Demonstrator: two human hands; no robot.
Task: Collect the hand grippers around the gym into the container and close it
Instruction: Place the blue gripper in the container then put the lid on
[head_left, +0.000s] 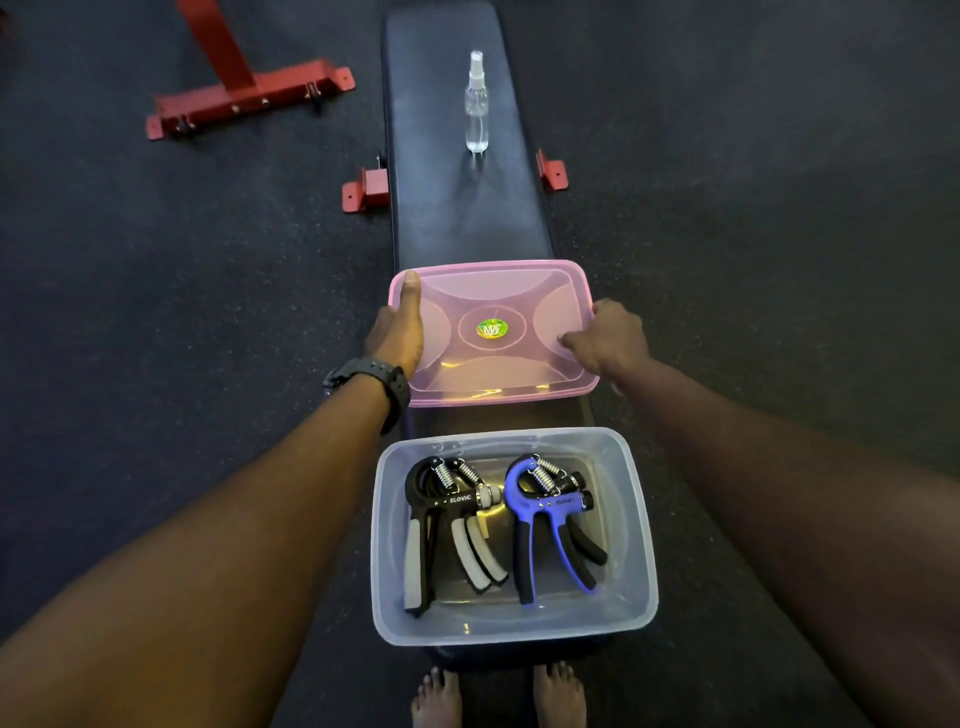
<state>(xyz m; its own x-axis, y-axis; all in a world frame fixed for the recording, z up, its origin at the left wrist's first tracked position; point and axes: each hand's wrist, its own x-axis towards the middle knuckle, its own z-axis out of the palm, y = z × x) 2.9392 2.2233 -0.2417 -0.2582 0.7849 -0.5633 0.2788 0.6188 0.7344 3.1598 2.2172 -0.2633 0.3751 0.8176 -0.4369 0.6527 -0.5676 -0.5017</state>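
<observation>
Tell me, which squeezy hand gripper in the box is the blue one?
The blue hand gripper lies on the right side of the clear container. The black hand grippers on the left have grey pads instead.

The lid I hold is pink with a green-yellow sticker. My container is clear, holding black-grey grippers and blue-black grippers.
</observation>
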